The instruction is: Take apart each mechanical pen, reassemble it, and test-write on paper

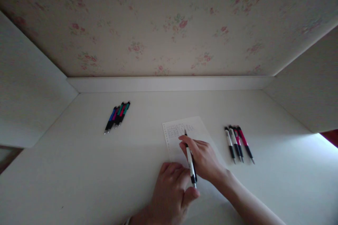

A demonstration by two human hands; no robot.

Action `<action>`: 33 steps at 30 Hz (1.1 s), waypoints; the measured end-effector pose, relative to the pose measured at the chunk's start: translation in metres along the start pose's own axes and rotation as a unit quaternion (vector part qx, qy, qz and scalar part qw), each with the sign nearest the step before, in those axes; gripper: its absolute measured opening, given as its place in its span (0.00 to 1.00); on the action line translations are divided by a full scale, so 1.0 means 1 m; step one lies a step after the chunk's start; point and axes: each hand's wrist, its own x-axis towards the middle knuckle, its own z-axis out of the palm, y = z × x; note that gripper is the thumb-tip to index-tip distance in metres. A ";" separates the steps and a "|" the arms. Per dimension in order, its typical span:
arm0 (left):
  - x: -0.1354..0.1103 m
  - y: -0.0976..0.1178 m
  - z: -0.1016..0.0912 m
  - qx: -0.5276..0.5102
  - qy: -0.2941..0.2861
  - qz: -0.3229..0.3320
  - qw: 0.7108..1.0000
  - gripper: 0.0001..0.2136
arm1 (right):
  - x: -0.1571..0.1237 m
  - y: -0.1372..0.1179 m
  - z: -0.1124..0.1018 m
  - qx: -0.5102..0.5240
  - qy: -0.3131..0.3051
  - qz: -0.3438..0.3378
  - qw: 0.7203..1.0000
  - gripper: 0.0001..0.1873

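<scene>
My right hand [202, 158] grips a white and black pen [190, 163] in a writing hold, its tip on a sheet of white paper [185, 130] that carries faint lines of writing near its top. My left hand [171, 190] lies on the table just below, fingers curled together and pressing the lower edge of the paper, thumb near the pen's rear end. Nothing shows inside the left hand.
A group of several pens [117, 116] with blue, pink and green barrels lies at the left. Another group of several pens [239, 144], white and red, lies right of the paper. White side panels [29, 91] and a floral back wall [169, 28] enclose the white table [79, 168].
</scene>
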 end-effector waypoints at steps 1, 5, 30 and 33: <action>0.000 -0.001 0.000 -0.003 0.006 0.005 1.000 0.38 | -0.001 0.002 -0.005 0.013 0.005 0.015 1.000 0.15; -0.002 -0.001 -0.001 0.000 0.005 0.014 1.000 0.37 | -0.006 0.014 -0.033 -0.017 0.103 0.160 0.982 0.20; -0.005 -0.007 0.014 0.048 -0.023 0.002 0.999 0.15 | -0.108 0.139 -0.082 -0.123 0.072 0.442 0.885 0.28; -0.003 -0.006 0.012 0.049 -0.016 0.011 0.999 0.14 | -0.108 0.140 -0.079 -0.115 0.087 0.448 0.882 0.26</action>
